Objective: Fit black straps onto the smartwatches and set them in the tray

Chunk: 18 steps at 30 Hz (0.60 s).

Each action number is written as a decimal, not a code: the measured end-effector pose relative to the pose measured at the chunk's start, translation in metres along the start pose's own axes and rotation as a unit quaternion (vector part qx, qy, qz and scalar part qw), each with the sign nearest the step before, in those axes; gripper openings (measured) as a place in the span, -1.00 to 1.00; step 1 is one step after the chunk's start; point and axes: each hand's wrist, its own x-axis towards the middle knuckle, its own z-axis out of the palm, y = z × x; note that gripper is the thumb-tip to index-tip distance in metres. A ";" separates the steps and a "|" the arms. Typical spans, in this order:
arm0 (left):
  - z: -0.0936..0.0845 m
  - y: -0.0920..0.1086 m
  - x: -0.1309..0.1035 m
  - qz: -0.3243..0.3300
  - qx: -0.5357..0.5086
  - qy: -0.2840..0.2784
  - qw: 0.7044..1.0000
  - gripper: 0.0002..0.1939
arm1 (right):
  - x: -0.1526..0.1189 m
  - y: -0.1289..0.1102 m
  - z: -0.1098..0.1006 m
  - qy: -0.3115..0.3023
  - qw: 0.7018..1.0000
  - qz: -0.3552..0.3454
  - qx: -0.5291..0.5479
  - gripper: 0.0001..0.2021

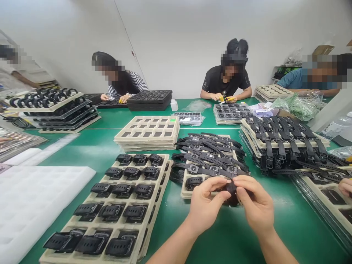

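Note:
My left hand [207, 205] and my right hand [255, 201] meet at the near edge of a beige tray, their fingers pinched on a black watch [231, 189] between them. Much of that watch is hidden by my fingers. Under and beyond my hands, the beige tray [187, 190] bears several black watches with straps laid out flat, sensor backs up. One watch with its strap curled [194, 182] sits in a front compartment left of my hands. To the left, another beige tray [111, 220] holds rows of watches with closed straps.
Stacked beige trays [147, 143] stand ahead, and a tall stack with watches [283, 141] at the right. White foam [41, 201] lies at the left. Several people sit around the green table [99, 141]; a person's hand [345, 187] shows at the right edge.

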 end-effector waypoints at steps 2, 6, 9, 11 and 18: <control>-0.001 -0.001 0.000 0.017 0.026 0.005 1.000 -0.81 | 0.002 0.000 -0.002 -0.022 1.000 0.012 0.014 -0.86; -0.004 -0.002 -0.001 0.050 0.060 0.006 0.997 -0.83 | 0.004 -0.001 -0.005 -0.059 0.998 0.025 0.023 -0.84; -0.005 -0.003 -0.002 0.089 0.103 -0.010 0.991 -0.85 | 0.003 0.000 -0.005 -0.065 0.997 0.026 0.020 -0.83; -0.005 -0.004 -0.003 0.110 0.127 -0.016 0.986 -0.84 | 0.001 0.001 -0.003 -0.064 0.998 0.023 0.009 -0.82; -0.016 -0.003 0.007 0.251 0.205 -0.031 0.946 -0.91 | 0.001 -0.003 0.005 -0.110 0.987 0.104 0.054 -0.80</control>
